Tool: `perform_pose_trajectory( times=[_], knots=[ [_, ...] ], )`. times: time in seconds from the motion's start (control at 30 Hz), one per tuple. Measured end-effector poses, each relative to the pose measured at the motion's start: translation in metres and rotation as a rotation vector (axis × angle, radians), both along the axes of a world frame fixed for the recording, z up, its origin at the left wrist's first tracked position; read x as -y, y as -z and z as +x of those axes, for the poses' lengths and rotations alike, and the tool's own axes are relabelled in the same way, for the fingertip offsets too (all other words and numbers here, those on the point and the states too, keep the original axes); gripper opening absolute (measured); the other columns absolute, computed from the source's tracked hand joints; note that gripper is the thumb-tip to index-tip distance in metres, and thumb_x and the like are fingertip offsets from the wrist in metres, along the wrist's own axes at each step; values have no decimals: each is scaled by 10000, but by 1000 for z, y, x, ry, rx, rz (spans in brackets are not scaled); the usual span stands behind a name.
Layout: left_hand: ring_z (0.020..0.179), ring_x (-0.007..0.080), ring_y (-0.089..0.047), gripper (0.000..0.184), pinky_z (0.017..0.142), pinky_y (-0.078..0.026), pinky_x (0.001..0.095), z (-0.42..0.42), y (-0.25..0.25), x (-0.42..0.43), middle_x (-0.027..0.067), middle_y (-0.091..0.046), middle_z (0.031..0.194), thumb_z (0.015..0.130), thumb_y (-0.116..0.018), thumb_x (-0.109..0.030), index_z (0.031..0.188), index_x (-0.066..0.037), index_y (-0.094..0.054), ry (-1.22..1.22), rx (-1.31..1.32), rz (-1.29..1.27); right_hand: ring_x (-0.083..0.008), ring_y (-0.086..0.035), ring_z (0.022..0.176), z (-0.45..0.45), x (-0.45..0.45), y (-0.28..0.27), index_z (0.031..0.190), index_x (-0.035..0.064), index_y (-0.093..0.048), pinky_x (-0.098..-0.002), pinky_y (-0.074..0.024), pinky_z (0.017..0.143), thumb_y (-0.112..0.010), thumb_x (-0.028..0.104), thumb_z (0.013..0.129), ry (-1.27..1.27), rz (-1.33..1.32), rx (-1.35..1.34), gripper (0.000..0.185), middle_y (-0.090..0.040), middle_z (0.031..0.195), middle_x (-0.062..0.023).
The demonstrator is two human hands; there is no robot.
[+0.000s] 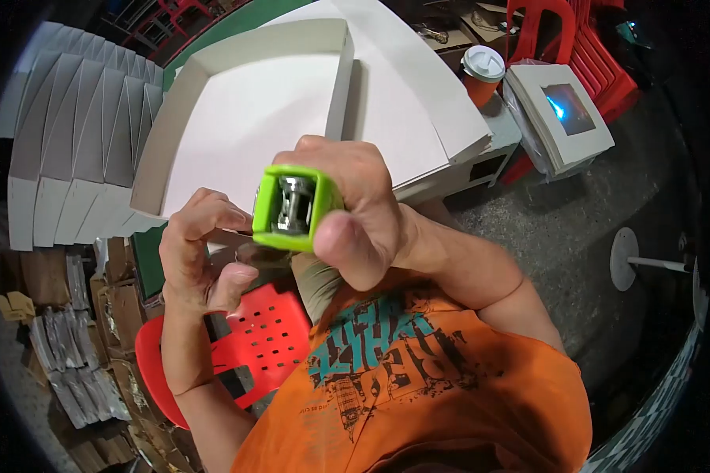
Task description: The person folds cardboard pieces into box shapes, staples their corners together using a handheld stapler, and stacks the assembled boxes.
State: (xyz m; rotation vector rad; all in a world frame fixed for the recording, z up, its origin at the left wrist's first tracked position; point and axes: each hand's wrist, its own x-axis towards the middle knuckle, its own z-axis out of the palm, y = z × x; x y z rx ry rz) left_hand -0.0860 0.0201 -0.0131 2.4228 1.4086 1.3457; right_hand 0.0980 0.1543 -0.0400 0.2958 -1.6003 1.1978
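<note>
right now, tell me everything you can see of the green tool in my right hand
The green tool has a bright green, boxy shell with rounded corners, perhaps plastic or painted metal. Its open end faces the camera, showing shiny metal parts inside. The right hand grips it. In the picture it overlaps the near side of the white tray; whether they touch can't be told, and its far end is hidden.
</note>
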Motion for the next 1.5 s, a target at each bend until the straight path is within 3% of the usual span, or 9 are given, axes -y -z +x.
perform_pose_trajectory(
  times=[0.23, 0.33, 0.57, 0.67, 0.8, 0.9, 0.97, 1.2, 1.5],
  knots=[
    [599, 179, -577, 539, 614, -453, 332, 2, -24, -12, 106, -626, 770, 1027, -555, -486, 1110, 41, -635, -138, 47, -224, -242, -697, 778, 42, -18, -8, 1005, 24, -588, -512, -431, 1087, -69, 868, 950, 13, -430, 43, 992, -688, 833, -113],
    [608, 132, -564, 589, 585, -406, 308, 11, -53, -22, 69, -593, 677, 1014, -516, -514, 1162, 45, -629, -302, -30, -523, -252, -689, 726, 43, -24, -9, 996, 14, -589, -478, -471, 1017, -104, 803, 1008, 61, -745, -117, 926, -658, 792, -113],
    [590, 134, -580, 334, 585, -425, 336, 46, -68, -105, 89, -579, 603, 959, -676, -235, 1150, 40, -671, -292, -341, -726, -256, -656, 726, 36, -41, 23, 1011, -14, -593, -389, -537, 755, -204, 733, 1057, 287, -602, 71, 844, -616, 825, -133],
    [804, 183, -682, 354, 754, -546, 371, 37, -64, -125, 155, -697, 839, 922, -745, -183, 1177, 46, -658, -254, -620, -682, -260, -639, 708, 41, -49, 41, 1014, -7, -588, -396, -535, 741, -209, 740, 1053, 277, -708, 67, 838, -620, 829, -140],
    [1118, 209, -656, 427, 982, -530, 356, 1, -144, -85, 126, -669, 1243, 910, -647, 14, 1333, 28, -590, -326, -411, -556, -289, -650, 677, 42, -48, 36, 1001, 12, -578, -461, -526, 891, -216, 746, 1048, 80, -731, -36, 820, -638, 846, -144],
    [1059, 189, -642, 350, 916, -517, 331, -58, -215, -53, 98, -679, 1178, 955, -610, -58, 1296, 23, -604, -391, -129, -301, -249, -656, 740, 44, -54, 42, 1054, 13, -574, -412, -541, 808, -223, 756, 1044, 65, -597, 5, 822, -630, 874, -114],
    [1024, 182, -640, 308, 891, -512, 327, -96, -247, -21, 89, -678, 1135, 966, -597, -85, 1254, 22, -615, -526, -71, -10, -261, -667, 705, 43, -56, 42, 1036, 27, -571, -468, -503, 945, -219, 738, 1053, 114, -535, 8, 794, -622, 806, -104],
    [900, 157, -631, 246, 803, -496, 312, -195, -294, 83, 57, -675, 984, 1004, -550, -177, 1109, 20, -653, -903, -188, 844, -243, -677, 653, 40, -52, 37, 998, 43, -562, -472, -489, 986, -196, 736, 1053, 173, -471, 23, 786, -612, 751, -81],
    [742, 124, -620, 399, 689, -475, 294, -270, -270, 133, 16, -670, 789, 1052, -490, -295, 922, 17, -702, -1145, -253, 1119, -231, -673, 671, 41, -53, 41, 1018, 40, -544, -473, -476, 1004, -192, 730, 1055, 178, -460, 41, 775, -594, 774, -81]
  ],
)
